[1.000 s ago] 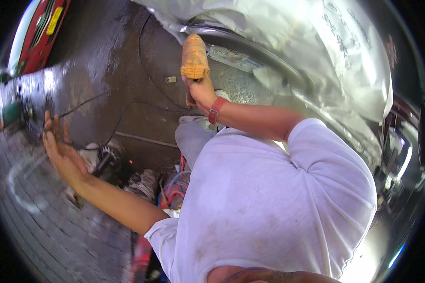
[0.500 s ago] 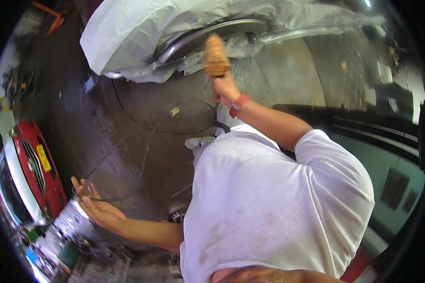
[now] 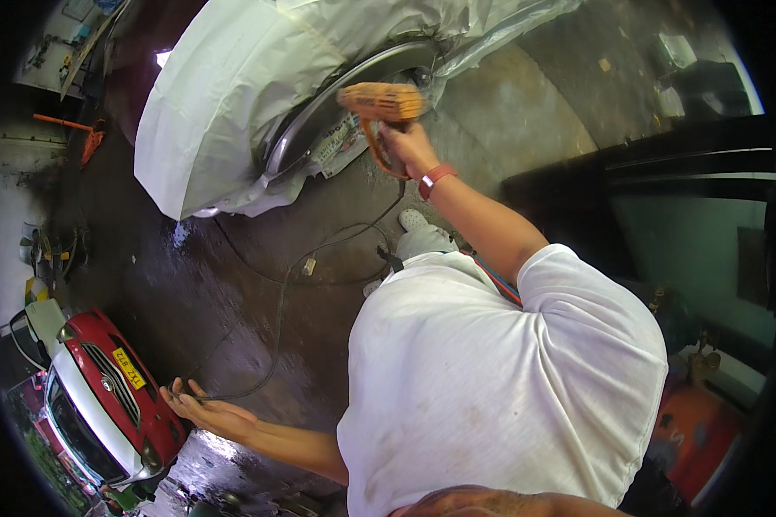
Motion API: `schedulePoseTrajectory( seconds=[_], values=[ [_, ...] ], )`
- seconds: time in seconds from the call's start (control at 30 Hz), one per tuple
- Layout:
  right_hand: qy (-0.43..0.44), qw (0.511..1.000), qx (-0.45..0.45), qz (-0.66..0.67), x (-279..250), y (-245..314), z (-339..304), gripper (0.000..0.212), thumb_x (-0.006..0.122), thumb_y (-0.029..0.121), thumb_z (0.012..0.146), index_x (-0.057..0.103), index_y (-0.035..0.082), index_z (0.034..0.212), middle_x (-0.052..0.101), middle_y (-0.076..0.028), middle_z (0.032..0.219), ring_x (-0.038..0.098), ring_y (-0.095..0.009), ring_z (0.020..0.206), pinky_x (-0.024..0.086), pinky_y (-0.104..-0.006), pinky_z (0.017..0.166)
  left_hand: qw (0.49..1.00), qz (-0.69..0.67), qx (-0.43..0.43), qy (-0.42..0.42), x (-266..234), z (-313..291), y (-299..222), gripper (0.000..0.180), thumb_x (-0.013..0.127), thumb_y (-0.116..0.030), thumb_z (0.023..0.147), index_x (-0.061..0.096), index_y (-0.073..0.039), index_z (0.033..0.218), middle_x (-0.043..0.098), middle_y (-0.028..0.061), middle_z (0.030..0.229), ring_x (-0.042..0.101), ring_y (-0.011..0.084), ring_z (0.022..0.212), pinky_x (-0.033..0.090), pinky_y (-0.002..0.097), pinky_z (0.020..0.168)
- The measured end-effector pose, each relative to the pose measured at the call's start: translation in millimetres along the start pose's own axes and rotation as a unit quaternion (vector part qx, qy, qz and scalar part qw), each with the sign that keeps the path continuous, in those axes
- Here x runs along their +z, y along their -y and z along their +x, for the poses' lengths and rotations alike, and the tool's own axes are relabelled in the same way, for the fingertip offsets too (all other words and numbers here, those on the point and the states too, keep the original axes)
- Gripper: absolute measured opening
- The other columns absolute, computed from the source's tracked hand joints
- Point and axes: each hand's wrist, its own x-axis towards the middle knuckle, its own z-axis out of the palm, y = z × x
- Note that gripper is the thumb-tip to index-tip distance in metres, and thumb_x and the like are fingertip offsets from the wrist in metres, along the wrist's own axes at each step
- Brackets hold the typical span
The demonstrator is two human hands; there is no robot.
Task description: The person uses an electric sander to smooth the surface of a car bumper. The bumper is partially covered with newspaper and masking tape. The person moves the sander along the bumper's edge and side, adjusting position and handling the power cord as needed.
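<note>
My right hand (image 3: 411,152) is closed round the handle of an orange heat gun (image 3: 388,101), slightly smeared by motion. Its nozzle end faces left, over a grey curved car panel (image 3: 309,135) that shows between white masking sheets (image 3: 233,95). A black power cord (image 3: 278,323) hangs from the handle, loops across the floor and rises to my left hand (image 3: 217,417). That hand is held out at the lower left, fingers partly extended, with the cord running across them. Printed masking paper (image 3: 334,148) lies along the panel's lower edge.
A red and white car (image 3: 103,396) stands at the left. An orange long-handled tool (image 3: 86,136) rests at the upper left. A dark vehicle (image 3: 664,181) is close on my right. A small pale block (image 3: 309,266) lies on the wet-looking floor (image 3: 190,284) near the cord.
The heat gun has swung from pointing away from me to pointing left across the panel. My left hand still carries the cord. The whole view has shifted, and the red car shows more fully.
</note>
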Motion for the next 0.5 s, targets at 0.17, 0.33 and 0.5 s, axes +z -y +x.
schedulePoseTrajectory(
  seconds=[0.17,0.33,0.5],
  values=[
    [-0.099,0.993,-0.039,0.056,-78.8,20.8,80.5,0.032,0.073,0.019,0.095,0.065,0.001,0.12,0.069,-0.006,0.097,0.063,-0.016,0.072,0.053,-0.0328,0.062,0.999,0.016,0.036,-0.022,47.7,-15.5,2.4,0.044,0.047,-0.031,0.107,0.057,0.003,0.134,0.052,0.0146,0.139,0.049,0.0254,0.131,0.039,0.043,0.114],
    [-0.176,0.976,-0.069,0.103,-136.5,25.3,168.2,0.023,0.076,0.018,0.094,0.065,0.002,0.107,0.066,-0.004,0.084,0.062,-0.017,0.065,0.052,-0.034,0.057,0.992,0.037,-0.017,-0.122,106.8,-28.5,4.4,0.035,0.057,-0.026,0.103,0.058,-0.002,0.128,0.055,0.0126,0.133,0.055,0.025,0.123,0.047,0.0414,0.104],
    [-0.227,0.97,-0.065,0.049,-197.3,-19.9,243.9,0.045,0.076,0.005,0.091,0.052,0.004,0.128,0.065,-0.009,0.113,0.067,-0.022,0.09,0.056,-0.039,0.081,0.988,0.073,0.034,-0.128,126.4,-30.4,30.3,0.024,0.057,-0.013,0.101,0.063,0.0,0.121,0.055,0.0108,0.13,0.057,0.0216,0.117,0.047,0.0363,0.103]
  ],
)
